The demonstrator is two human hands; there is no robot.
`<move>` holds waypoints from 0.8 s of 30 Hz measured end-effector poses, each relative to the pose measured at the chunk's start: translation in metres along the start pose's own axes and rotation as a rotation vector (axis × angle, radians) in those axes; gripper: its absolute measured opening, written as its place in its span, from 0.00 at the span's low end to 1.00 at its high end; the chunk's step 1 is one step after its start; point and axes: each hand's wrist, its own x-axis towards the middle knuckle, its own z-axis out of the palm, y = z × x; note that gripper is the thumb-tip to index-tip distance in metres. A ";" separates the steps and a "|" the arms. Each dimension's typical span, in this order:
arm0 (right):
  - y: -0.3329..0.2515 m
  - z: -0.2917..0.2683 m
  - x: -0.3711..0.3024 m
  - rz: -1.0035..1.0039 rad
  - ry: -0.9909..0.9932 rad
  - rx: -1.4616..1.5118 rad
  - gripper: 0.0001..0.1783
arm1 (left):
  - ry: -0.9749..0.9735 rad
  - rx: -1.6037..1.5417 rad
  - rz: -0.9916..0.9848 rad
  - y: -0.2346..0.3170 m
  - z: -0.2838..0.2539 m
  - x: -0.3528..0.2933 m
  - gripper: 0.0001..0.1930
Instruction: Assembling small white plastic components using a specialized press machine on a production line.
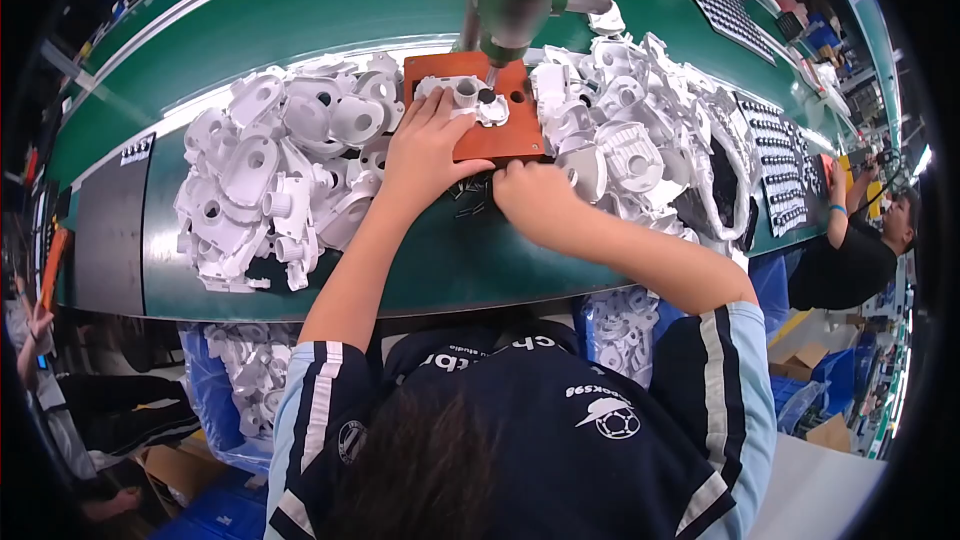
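My left hand point(432, 145) lies with fingers stretched over a white plastic part point(466, 92) on an orange-red fixture block point(500, 145). Its index finger touches the part and its thumb points toward the block's near edge. Against that near edge, my right hand point(540, 202) is closed, fingers curled; what they hold, if anything, is hidden. Small dark screws or pins point(470, 202) lie on the bench between my hands. Above the part hangs a blurred powered screwdriver point(508, 0), its thin tip close to a dark round spot on the part.
Piles of white plastic parts flank the block, a left heap point(250, 165) and a right heap point(630, 130), on the green bench point(440, 265). Below the edge are a left blue-lined bin point(205, 390) and more parts at right point(620, 325). Another person point(850, 250) works far right.
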 end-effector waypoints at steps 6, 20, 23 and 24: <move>-0.015 0.040 0.011 0.049 0.081 -0.076 0.11 | -0.007 0.034 -0.009 -0.003 0.001 -0.003 0.31; 0.031 -0.016 -0.010 0.010 0.341 0.600 0.07 | -0.010 -0.011 -0.010 -0.001 0.003 -0.001 0.30; 0.063 -0.035 -0.005 0.256 0.208 0.924 0.07 | -0.013 -0.007 -0.011 -0.001 0.000 -0.002 0.29; 0.071 -0.040 0.001 0.381 0.152 1.074 0.06 | -0.015 -0.013 -0.012 -0.002 0.000 -0.003 0.28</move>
